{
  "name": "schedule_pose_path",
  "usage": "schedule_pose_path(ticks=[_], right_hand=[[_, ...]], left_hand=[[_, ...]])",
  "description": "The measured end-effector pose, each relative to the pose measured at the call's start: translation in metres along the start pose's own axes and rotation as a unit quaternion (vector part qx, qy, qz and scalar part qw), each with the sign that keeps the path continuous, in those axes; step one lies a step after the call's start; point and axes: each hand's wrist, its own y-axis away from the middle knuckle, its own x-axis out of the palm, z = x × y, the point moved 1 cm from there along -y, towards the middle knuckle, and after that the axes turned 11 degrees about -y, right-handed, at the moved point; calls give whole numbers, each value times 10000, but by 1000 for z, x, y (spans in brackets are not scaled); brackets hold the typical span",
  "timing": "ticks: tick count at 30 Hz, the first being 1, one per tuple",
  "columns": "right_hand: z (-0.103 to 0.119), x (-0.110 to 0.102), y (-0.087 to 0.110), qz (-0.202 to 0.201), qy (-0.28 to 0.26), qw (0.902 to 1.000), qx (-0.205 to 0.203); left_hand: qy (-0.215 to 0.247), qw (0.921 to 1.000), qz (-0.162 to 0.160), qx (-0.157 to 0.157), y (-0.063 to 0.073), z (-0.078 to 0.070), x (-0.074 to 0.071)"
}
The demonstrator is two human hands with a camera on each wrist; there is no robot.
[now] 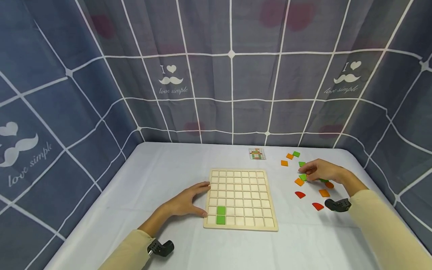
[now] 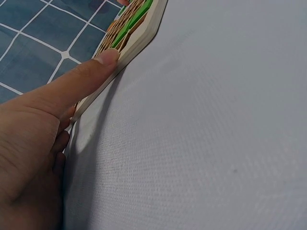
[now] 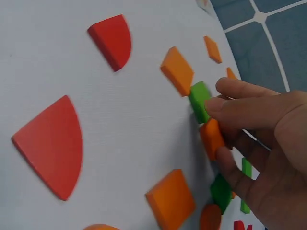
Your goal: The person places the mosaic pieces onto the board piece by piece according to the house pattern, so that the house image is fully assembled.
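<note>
A pale wooden grid board (image 1: 244, 195) lies on the white table with two green square tiles (image 1: 221, 215) in its lower left cells. My left hand (image 1: 185, 200) rests along the board's left edge, fingers spread. In the left wrist view its thumb (image 2: 91, 72) touches the rim. Over the scattered tiles at the right, my right hand (image 1: 322, 170) has loosely bent fingers. In the right wrist view, the thumb tip overlaps a green tile (image 3: 198, 98), and an orange tile (image 3: 211, 139) shows below the thumb; contact with either is unclear.
Two red quarter-circle pieces (image 1: 317, 206) lie nearer me than the right hand. Orange tiles (image 1: 284, 163) and green tiles (image 1: 296, 154) lie farther back. Behind the board is a small picture card (image 1: 257, 153). Grid-patterned curtains (image 1: 216, 75) enclose the table's back and sides.
</note>
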Motion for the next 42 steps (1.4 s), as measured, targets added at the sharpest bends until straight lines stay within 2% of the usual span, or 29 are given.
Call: schedule_pose_path(ticks=[10, 18, 28, 37, 42], right_hand=[[2, 9, -10, -173, 543, 9982, -192], [10, 9, -1, -33, 612, 9980, -141], [33, 13, -3, 333, 443, 9970, -543], [60, 42, -17, 619, 399, 9904, -1170], [70, 56, -21, 595, 394, 9861, -1500]], left_hand=[[32, 10000, -29, 50, -2, 3, 1], [-43, 10000, -8, 63, -3, 1, -1], [20, 10000, 3, 48, -1, 0, -2], [17, 10000, -60, 22, 3, 3, -2], [70, 9999, -26, 72, -1, 1, -1]])
